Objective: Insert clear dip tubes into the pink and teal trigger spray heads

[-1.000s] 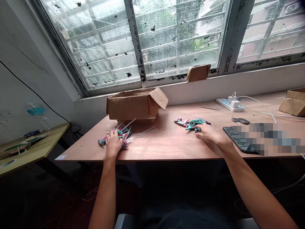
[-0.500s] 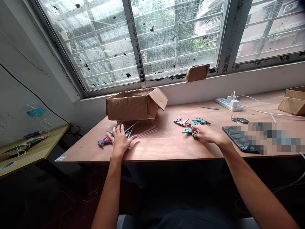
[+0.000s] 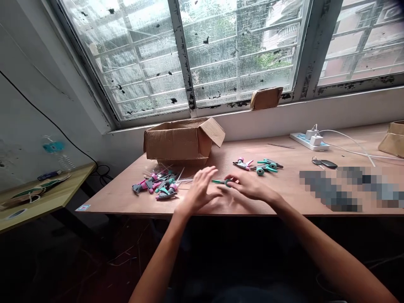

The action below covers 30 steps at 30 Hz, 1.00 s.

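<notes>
My right hand (image 3: 252,187) is closed around a green trigger sprayer head (image 3: 227,182), just above the front part of the table. Its collar shows at my fingertips; the rest is blurred and partly hidden. My left hand (image 3: 198,191) is open, fingers spread, to the left of that sprayer head. Beyond it on the left lies a pile of pink, green and grey sprayer heads (image 3: 167,191), with thin clear tubes sticking out. A pink sprayer head (image 3: 243,163) and green ones (image 3: 268,166) lie behind my right hand.
An open cardboard box (image 3: 172,145) stands against the window wall. On the right are a power strip (image 3: 311,142) with white plugs and cables, keys (image 3: 328,164) and a blurred-out area. A lower side table (image 3: 47,202) adjoins at left.
My right hand has moved left with a green sprayer head from the right group. My left hand has lifted off the left pile and shifted right, uncovering the heads there.
</notes>
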Each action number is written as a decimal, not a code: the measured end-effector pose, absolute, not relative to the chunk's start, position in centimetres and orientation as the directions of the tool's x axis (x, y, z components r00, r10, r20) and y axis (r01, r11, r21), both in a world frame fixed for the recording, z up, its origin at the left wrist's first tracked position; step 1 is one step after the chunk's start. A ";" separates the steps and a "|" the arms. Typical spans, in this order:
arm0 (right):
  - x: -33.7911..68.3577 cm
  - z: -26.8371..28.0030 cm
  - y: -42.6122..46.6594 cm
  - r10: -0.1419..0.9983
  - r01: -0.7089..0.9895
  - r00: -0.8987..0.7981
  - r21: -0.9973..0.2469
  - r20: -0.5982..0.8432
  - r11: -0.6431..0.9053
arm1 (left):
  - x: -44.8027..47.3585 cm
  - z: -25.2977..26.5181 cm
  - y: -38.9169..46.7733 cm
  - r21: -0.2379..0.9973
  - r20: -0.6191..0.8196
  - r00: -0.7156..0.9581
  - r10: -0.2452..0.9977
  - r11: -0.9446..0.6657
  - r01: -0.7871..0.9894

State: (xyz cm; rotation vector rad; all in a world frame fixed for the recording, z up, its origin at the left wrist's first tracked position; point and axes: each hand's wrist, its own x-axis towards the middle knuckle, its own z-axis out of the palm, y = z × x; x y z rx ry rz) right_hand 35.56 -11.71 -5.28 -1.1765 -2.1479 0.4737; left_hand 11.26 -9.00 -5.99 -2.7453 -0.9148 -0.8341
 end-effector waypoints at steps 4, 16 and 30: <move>32.1 -4.5 -9.3 0.764 0.499 -0.527 -0.592 0.373 0.633 | 12.3 -6.8 -9.3 0.196 0.486 0.517 0.705 -0.664 0.721; 25.4 -4.5 -0.3 0.780 0.724 -0.613 -0.306 0.126 0.619 | 15.0 -9.3 -10.2 0.014 0.533 0.596 0.601 -0.711 0.703; 27.5 -2.9 -2.4 0.874 0.879 -0.476 -0.016 -0.092 0.477 | 14.9 -9.4 -10.4 0.026 0.515 0.665 0.540 -0.786 0.618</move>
